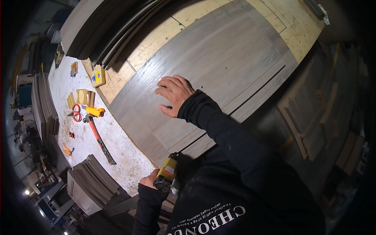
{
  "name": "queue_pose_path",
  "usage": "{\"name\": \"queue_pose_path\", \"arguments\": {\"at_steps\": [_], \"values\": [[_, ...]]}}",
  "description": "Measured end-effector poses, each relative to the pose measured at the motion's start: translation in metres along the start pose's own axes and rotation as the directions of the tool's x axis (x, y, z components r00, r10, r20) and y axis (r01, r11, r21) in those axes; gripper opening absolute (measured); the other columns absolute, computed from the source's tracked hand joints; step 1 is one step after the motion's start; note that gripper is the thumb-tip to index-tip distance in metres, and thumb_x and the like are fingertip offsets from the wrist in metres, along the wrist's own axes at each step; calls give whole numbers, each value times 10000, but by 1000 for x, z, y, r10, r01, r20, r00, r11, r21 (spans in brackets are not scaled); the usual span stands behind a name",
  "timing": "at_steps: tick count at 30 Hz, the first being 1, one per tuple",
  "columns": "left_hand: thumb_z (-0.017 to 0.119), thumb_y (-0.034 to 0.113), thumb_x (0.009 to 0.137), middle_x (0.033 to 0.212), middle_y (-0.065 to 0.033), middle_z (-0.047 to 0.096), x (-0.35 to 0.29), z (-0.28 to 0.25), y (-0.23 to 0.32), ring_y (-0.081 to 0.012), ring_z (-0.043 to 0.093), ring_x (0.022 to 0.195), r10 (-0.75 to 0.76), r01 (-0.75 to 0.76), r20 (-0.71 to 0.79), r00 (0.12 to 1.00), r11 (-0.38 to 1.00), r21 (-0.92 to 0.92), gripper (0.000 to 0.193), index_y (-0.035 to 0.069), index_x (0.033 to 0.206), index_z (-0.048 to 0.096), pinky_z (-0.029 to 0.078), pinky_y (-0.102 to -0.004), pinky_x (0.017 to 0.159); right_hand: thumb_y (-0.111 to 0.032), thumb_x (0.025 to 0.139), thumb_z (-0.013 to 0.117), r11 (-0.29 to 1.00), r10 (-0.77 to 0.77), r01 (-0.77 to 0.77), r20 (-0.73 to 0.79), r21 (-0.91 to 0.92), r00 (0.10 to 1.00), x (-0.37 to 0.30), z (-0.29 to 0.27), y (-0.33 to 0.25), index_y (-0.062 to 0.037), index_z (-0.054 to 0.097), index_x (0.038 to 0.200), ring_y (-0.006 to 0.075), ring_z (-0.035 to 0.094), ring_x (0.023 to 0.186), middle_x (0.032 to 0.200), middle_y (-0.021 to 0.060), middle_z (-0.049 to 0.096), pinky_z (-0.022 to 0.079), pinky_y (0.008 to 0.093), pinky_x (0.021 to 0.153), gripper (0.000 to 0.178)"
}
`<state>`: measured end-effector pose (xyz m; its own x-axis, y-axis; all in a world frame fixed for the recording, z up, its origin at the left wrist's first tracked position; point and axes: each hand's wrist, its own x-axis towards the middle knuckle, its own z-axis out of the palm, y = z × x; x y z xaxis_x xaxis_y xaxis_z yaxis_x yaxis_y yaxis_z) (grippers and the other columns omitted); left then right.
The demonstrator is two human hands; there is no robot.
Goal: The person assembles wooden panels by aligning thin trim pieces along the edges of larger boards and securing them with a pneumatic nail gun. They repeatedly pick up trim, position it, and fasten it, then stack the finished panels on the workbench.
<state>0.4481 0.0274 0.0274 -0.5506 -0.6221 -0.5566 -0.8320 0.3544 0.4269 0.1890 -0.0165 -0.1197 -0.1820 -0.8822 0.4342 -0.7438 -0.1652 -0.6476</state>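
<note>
A large grey-brown wood-grain panel point(219, 58) lies across the bench in front of me. A dark slot runs along its near right side. My right hand point(175, 95) rests on the panel's face, fingers spread and holding nothing. Low at the panel's near left corner, my left hand point(149, 181) is wrapped round a yellow-and-black power tool point(166, 172) with a pale label. The tool's black end is close to the panel edge; whether it touches cannot be seen. Most of the left fingers are hidden behind the tool.
On the white, stained surface point(117, 147) at left lie a hammer point(100, 139), red-handled scissors point(76, 113), a yellow utility knife point(94, 111) and a yellow box point(98, 77). Stacked dark panels point(105, 29) stand at the upper left. More boards point(92, 182) are stacked at the lower left.
</note>
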Motion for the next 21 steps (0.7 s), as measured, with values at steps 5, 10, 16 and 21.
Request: {"name": "queue_pose_path", "arguments": {"at_steps": [5,10,16,21], "values": [[650,182,605,685,-151,625,4,-5,3,-317,626,652,-59,56,60,996,998,39,355,21,917,595,499,-348,608,-261,671,656,1000,6,-6,13,-1,1000,0,-3,-1,-92,575,980,250,430,1118,1100,97,503,277,434,988,362],[654,218,591,634,-156,594,0,-8,-10,-349,604,628,-43,46,29,999,993,-109,337,62,883,587,494,-379,590,-252,660,652,1000,-4,4,14,24,1000,1,-5,-2,-74,585,959,251,430,1100,1073,104,503,272,427,989,355],[652,214,585,645,-155,597,5,-3,-19,-349,605,633,-63,66,33,997,991,-117,332,63,874,588,499,-375,597,-248,666,651,1000,-1,0,14,23,1000,1,-7,-2,-71,580,960,248,430,1103,1069,98,505,274,425,990,350],[639,190,663,682,-130,624,8,-3,-5,-276,631,638,-49,49,2,999,998,-38,255,16,846,610,497,-320,602,-246,677,653,999,10,-11,24,40,1000,0,-6,-2,-83,572,970,240,423,1118,1080,88,500,271,422,993,345]]}}
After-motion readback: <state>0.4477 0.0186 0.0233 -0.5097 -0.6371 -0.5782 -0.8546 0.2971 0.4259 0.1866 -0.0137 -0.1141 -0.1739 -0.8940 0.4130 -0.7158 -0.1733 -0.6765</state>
